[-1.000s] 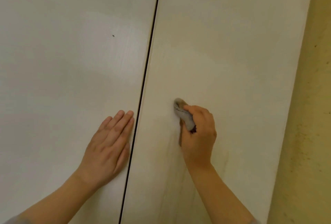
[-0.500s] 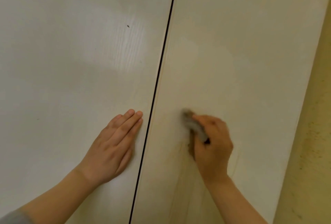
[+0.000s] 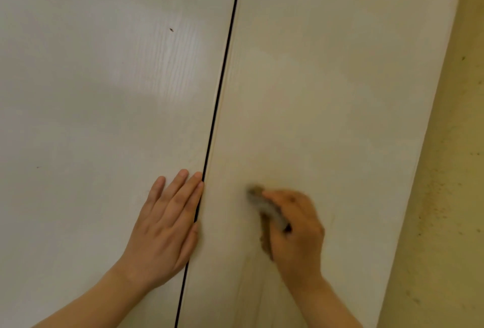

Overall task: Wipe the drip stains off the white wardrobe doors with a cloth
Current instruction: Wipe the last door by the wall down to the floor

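On the right wardrobe door [image 3: 340,91], low in view and just right of the dark door gap [image 3: 222,78], locate the grey cloth [image 3: 267,207]: bunched small, clamped in the curled fingers of the right hand [image 3: 296,233] and pressed against the panel. Note the blur there; fold of the cloth not discernible. Locate the left hand [image 3: 165,228] laid flat on the left wardrobe door [image 3: 91,91], fingers straight and together, grasping nothing, index finger along the gap. Use it as a brace against door flex. Treat the faint brownish drip stains [image 3: 248,291] trailing down the panel below the right wrist as probable remaining work. Stroke along each streak, top to bottom, with firm, even pressure. Turn to a clean face of the cloth once soiled, to avoid smearing. Check the dark speck [image 3: 171,29] far up the left door afterwards.
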Motion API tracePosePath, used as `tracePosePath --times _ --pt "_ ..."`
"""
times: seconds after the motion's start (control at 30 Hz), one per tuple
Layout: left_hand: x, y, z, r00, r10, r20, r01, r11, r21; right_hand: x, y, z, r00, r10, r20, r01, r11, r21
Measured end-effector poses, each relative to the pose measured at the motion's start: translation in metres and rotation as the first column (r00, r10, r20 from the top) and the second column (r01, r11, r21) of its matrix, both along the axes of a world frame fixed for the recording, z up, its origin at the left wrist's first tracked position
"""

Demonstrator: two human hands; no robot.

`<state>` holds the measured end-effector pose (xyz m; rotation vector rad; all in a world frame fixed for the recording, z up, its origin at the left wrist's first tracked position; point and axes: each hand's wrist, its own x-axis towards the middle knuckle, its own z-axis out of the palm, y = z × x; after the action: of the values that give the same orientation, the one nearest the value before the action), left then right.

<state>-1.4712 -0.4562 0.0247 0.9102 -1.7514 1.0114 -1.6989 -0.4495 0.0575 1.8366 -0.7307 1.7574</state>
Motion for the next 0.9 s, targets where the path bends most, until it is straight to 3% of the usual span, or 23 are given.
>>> tracePosePath --times 0.17,0.4,0.47,0.73,0.9 --pt "-0.008 -0.001 0.000 0.998 -0.015 -0.056 0.015 1.000 -0.003 -0.016 -0.014 0.049 0.989 -0.040 0.145 0.052 0.995 -0.085" --pt "-0.023 -0.003 -0.004 0.991 0.006 -0.133 -0.006 1.000 0.005 -0.026 -0.023 -0.078 0.996 0.024 -0.082 -0.021 0.999 0.041" --pt "-0.027 -0.003 -0.006 0.989 0.021 -0.144 -0.020 1.000 0.010 -0.032 -0.015 -0.085 0.992 0.041 -0.123 -0.031 0.996 0.080" --pt "-0.045 0.003 -0.001 0.998 -0.041 -0.038 0.040 0.999 -0.012 -0.061 -0.014 0.044 0.972 -0.136 0.189 0.142 0.990 -0.015" --pt "-0.046 -0.002 0.006 1.000 0.027 -0.014 -0.026 1.000 0.013 -0.054 -0.023 -0.036 0.996 -0.085 -0.019 0.085 0.996 0.013"
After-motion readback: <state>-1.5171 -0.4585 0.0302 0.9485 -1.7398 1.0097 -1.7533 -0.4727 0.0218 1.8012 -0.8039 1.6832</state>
